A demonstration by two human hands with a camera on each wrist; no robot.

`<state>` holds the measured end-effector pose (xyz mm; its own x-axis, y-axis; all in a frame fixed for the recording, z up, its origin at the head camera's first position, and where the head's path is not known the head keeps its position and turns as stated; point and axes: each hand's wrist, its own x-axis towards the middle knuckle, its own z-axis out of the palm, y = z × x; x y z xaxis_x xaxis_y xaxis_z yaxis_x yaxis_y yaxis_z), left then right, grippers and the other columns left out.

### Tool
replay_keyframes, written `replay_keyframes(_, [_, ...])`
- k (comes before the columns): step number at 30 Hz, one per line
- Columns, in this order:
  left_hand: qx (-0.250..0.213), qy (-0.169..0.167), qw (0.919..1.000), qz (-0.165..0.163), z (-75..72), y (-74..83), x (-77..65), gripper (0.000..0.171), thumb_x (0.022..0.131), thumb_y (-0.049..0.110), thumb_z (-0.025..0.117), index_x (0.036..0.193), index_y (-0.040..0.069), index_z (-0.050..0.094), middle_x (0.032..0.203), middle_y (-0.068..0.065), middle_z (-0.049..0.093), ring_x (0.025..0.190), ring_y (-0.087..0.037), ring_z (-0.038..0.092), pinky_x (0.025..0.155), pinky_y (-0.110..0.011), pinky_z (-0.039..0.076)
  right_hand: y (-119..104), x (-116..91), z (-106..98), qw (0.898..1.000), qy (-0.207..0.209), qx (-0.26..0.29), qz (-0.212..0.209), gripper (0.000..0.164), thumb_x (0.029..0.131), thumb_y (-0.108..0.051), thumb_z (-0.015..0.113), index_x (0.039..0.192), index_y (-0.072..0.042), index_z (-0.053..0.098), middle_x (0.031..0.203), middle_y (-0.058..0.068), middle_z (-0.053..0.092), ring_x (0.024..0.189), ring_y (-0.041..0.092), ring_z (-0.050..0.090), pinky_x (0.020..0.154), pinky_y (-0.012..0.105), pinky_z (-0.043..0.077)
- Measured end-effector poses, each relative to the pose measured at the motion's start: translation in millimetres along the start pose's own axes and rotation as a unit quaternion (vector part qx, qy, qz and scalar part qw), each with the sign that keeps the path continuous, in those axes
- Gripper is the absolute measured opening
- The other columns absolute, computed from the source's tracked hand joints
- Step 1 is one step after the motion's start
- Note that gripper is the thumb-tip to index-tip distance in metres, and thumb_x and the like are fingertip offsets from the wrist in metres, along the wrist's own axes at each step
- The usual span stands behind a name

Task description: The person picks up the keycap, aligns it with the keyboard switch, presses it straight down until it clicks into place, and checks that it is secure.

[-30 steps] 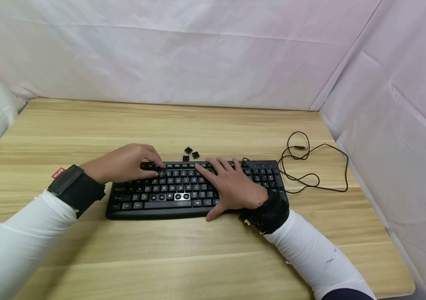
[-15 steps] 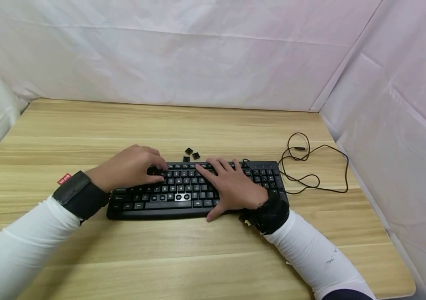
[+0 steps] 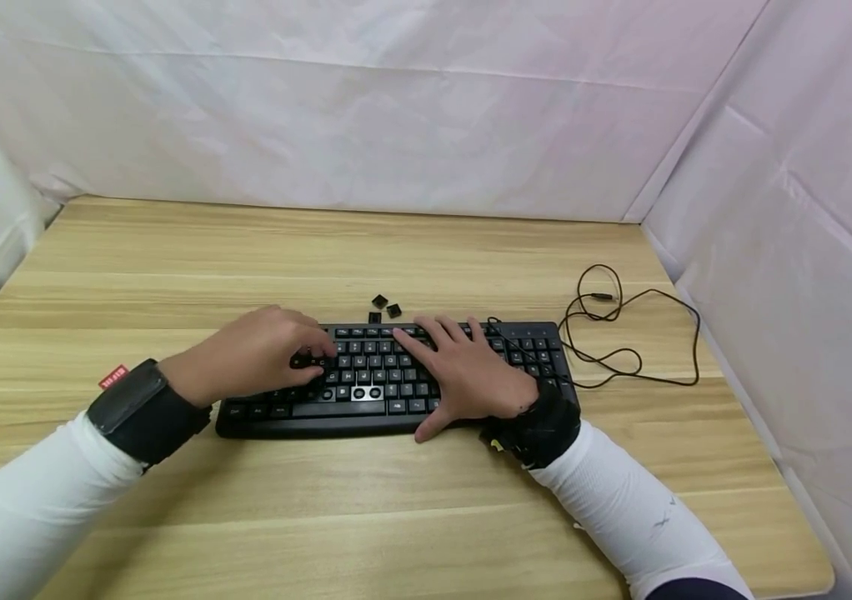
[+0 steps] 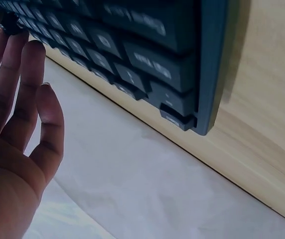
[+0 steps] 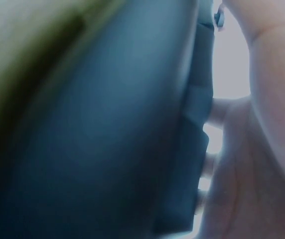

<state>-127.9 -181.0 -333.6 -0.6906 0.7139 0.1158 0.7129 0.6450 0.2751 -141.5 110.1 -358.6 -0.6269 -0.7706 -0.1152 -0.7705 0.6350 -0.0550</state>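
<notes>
A black computer keyboard (image 3: pixel 336 409) lies on the wooden table under both hands. My left hand (image 3: pixel 261 352) is over its left part, with thumb and fingertips close together among the letter keys. In the left wrist view, the fingers of that hand meet a small dark keycap (image 4: pixel 13 23) at the tips. The other fingers are slightly bent. My right hand (image 3: pixel 467 375) rests spread across the keyboard's right-middle part, thumb over the front edge. Several round bare key sockets show in the lower letter row, including a pale socket (image 3: pixel 358 393).
Behind the keyboard lie a loose keycap (image 3: pixel 379 301) and another keycap (image 3: pixel 394 311); a third dark piece (image 3: pixel 374 317) sits at the back edge. The keyboard's cable (image 3: pixel 651 377) loops over the table at right. White cloth (image 3: pixel 366 125) stands behind the table.
My left hand has moved from the back rows of keys toward the front, down to the middle letter rows, thumb and fingertips drawing closer. The right hand has stayed in place.
</notes>
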Motion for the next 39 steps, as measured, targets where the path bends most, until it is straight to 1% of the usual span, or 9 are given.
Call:
replay_keyframes(3, [0.005, 0.003, 1.0000, 0.006, 1.3, 7.1, -6.5, 0.022, 0.075, 0.017, 0.076, 0.096, 0.013, 0.074, 0.091, -0.001, 0.072, 0.076, -0.007, 0.061, 0.062, -0.031, 0.055, 0, 0, 0, 1.000, 0.001, -0.002, -0.001, 0.130, 0.050, -0.085, 0.061, 0.153, -0.020, 0.015, 0.152, 0.017, 0.022, 0.133, 0.035, 0.022, 0.099, 0.071, 0.023])
replay_keyframes(6, [0.010, 0.003, 0.9999, 0.005, 2.7, 11.9, -12.9, 0.021, 0.074, 0.017, 0.077, 0.095, 0.013, 0.074, 0.091, 0.000, 0.072, 0.075, -0.007, 0.061, 0.061, -0.030, 0.055, 0, 0, 0, 1.000, 0.000, -0.004, 0.001, 0.131, 0.050, -0.086, 0.060, 0.153, -0.020, 0.014, 0.152, 0.016, 0.021, 0.133, 0.035, 0.021, 0.100, 0.070, 0.022])
replay_keyframes(13, [0.013, 0.007, 0.9999, -0.006, 6.7, 14.6, -22.9, 0.020, 0.073, 0.016, 0.078, 0.093, 0.015, 0.074, 0.088, 0.003, 0.073, 0.082, -0.008, 0.063, 0.069, -0.035, 0.057, 0, 0, 0, 1.000, 0.001, 0.002, 0.004, 0.130, 0.050, -0.085, 0.061, 0.153, -0.020, 0.014, 0.152, 0.016, 0.022, 0.133, 0.035, 0.021, 0.101, 0.070, 0.021])
replay_keyframes(17, [0.021, 0.015, 0.9996, -0.006, 10.0, 15.6, -25.8, 0.016, 0.072, 0.014, 0.079, 0.088, 0.017, 0.074, 0.084, 0.004, 0.072, 0.079, -0.007, 0.063, 0.068, -0.035, 0.056, 0, 0, 0, 1.000, 0.001, 0.005, 0.003, 0.130, 0.050, -0.085, 0.061, 0.153, -0.020, 0.015, 0.152, 0.017, 0.022, 0.133, 0.035, 0.021, 0.101, 0.070, 0.021])
replay_keyframes(24, [0.053, 0.046, 0.9975, 0.008, 13.9, 17.7, -29.9, 0.009, 0.071, 0.015, 0.080, 0.074, 0.020, 0.073, 0.073, 0.008, 0.070, 0.066, -0.006, 0.061, 0.061, -0.035, 0.054, 0, 0, 0, 1.000, 0.003, 0.007, 0.004, 0.131, 0.050, -0.084, 0.062, 0.153, -0.020, 0.014, 0.152, 0.017, 0.021, 0.133, 0.035, 0.021, 0.100, 0.070, 0.020])
replay_keyframes(28, [0.065, 0.056, 0.9962, 0.013, 15.1, 18.8, -32.1, 0.009, 0.070, 0.014, 0.080, 0.076, 0.018, 0.074, 0.073, 0.007, 0.071, 0.064, -0.006, 0.061, 0.060, -0.036, 0.053, 0, 0, 0, 1.000, 0.002, 0.012, 0.004, 0.131, 0.050, -0.083, 0.063, 0.153, -0.020, 0.013, 0.153, 0.017, 0.021, 0.134, 0.035, 0.020, 0.101, 0.071, 0.020])
replay_keyframes(33, [0.074, 0.061, 0.9954, 0.009, 15.3, 20.4, -35.0, 0.009, 0.069, 0.015, 0.081, 0.075, 0.019, 0.074, 0.072, 0.007, 0.071, 0.063, -0.007, 0.061, 0.060, -0.036, 0.053, 0, -1, -1, 1.000, 0.002, 0.014, 0.004, 0.131, 0.050, -0.083, 0.063, 0.153, -0.020, 0.013, 0.153, 0.016, 0.021, 0.134, 0.035, 0.019, 0.101, 0.070, 0.019])
replay_keyframes(39, [0.076, 0.076, 0.9942, 0.004, 18.8, 23.2, -37.0, 0.008, 0.070, 0.014, 0.080, 0.075, 0.017, 0.075, 0.070, 0.006, 0.070, 0.061, -0.006, 0.061, 0.054, -0.032, 0.055, -1, -1, -1, 1.000, 0.006, 0.010, 0.001, 0.130, 0.051, -0.083, 0.063, 0.153, -0.019, 0.014, 0.152, 0.017, 0.021, 0.133, 0.035, 0.020, 0.101, 0.071, 0.020])
